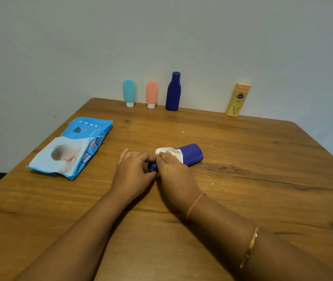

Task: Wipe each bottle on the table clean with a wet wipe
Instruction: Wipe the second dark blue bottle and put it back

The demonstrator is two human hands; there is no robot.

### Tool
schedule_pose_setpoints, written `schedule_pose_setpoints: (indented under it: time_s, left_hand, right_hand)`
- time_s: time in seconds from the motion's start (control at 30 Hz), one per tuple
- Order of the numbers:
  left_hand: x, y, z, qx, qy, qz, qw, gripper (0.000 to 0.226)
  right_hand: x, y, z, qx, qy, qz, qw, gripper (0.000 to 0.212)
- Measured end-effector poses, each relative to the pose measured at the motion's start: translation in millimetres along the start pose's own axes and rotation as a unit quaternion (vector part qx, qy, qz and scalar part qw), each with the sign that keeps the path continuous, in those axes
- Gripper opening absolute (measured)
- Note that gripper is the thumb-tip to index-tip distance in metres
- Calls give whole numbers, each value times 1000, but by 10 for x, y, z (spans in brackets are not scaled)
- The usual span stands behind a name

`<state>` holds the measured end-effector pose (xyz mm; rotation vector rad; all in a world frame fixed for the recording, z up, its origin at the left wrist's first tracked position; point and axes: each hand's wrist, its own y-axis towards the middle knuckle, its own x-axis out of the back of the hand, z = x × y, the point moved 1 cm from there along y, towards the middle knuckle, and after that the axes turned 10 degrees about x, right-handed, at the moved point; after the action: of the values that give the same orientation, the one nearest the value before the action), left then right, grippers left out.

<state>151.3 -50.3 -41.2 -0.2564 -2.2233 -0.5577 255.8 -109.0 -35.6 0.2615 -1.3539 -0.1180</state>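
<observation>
White cloth shows first: the fingers (164, 157) of our right hand (173, 173) are bent over a wipe (174, 152) and clamp it against the small blue bottle (192, 154), which lies on its side on the bench (242, 179). Our left hand (133, 171) meets it at the bottle's near end, fingers curled round the narrow cap end to steady it. The cap itself is mostly hidden between the two hands.

The bottle's long axis runs from that held end away and to the right, so the bare blue body and flat base lie just beyond the right fingers. We judge the next stroke to be the right hand's. It is the nearer one, and the wipe need only slide along the axis toward the base while the left hand stops any roll.

Left of the bottle, well apart, lies the blue pack of wipes (74, 147). Beyond the bottle, at the bench's far edge, four more stand upright: a teal bottle (129, 92), a pink bottle (151, 94), a tall blue bottle (173, 92) and a yellow bottle (237, 100). Whether those are wiped we cannot tell.
</observation>
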Motion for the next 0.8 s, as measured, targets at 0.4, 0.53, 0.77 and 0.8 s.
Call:
schedule_pose_setpoints:
  time_s: [0.4,0.53,0.77,0.8]
  left_hand:
    - [-9,-7,-18,-24,12,-11,1000,27]
    - [-14,-10,-1,-30,8,-8,999,26]
    - [12,-32,-5,-17,3,-3,1000,29]
    - [15,-32,-1,-13,6,-2,1000,30]
  right_hand:
    - [126,-71,-106,-7,20,-42,999,29]
    - [76,-109,-94,23,33,-58,998,36]
    - [350,-54,-476,-95,44,-17,994,40]
    - [355,-53,-482,-97,51,-10,994,43]
